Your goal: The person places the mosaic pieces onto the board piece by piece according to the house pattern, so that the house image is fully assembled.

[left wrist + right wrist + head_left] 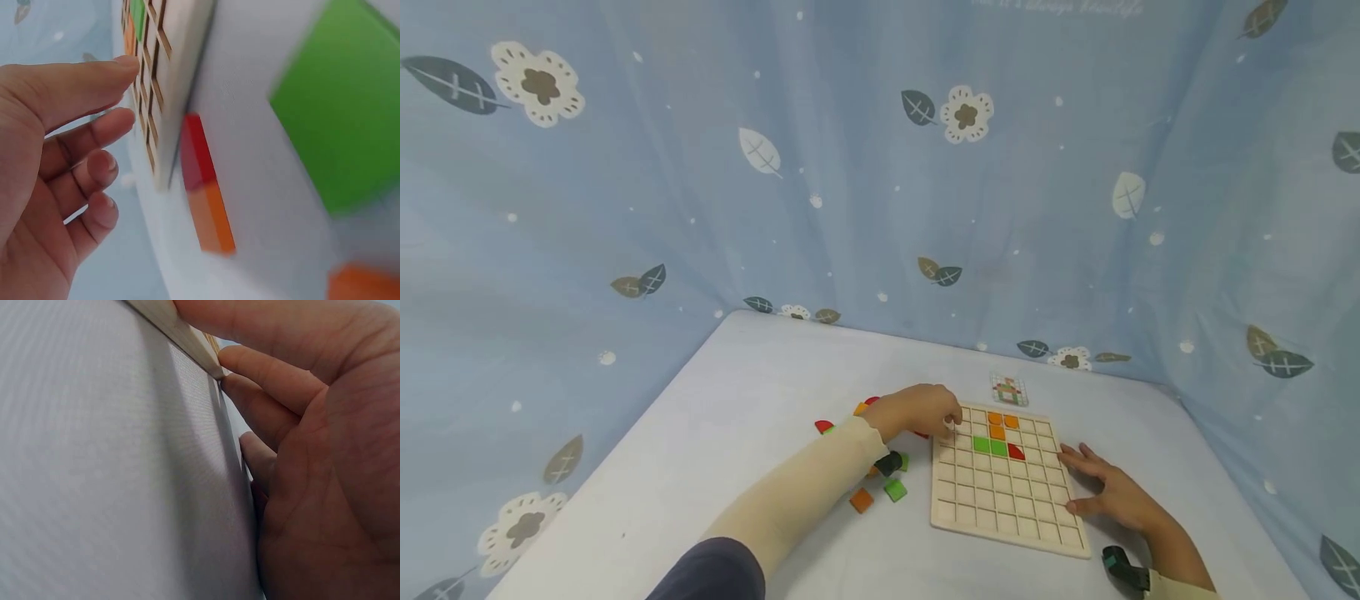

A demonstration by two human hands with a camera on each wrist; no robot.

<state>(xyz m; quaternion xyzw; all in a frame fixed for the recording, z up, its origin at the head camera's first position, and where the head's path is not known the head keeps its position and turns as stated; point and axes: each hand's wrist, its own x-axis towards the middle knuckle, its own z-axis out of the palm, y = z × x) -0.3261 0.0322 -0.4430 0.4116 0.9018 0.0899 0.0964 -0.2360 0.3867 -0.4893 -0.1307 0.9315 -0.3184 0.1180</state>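
Note:
A pale wooden grid board (pixel 985 508) lies on the white table. My left hand (pixel 925 410) reaches over its upper left corner, fingers bent. In the left wrist view, the thumb (pixel 94 87) reaches to the grid cells; whether a piece is between the fingertips I cannot tell. My right hand (pixel 1116 496) rests along the board's right edge, with spread fingers and thumb touching it. In the grid sit two green squares (pixel 981 445), a red rounded piece (pixel 1016 452), an orange square (pixel 997 432) and two orange rounded pieces (pixel 1011 422).
Loose pieces lie left of the board, partly hidden under my left forearm, among them a green square (pixel 895 490), an orange square (pixel 861 500) and a red rounded piece (pixel 824 426). A small pattern card (pixel 1009 390) lies beyond the board. A patterned blue curtain (pixel 880 167) surrounds the table.

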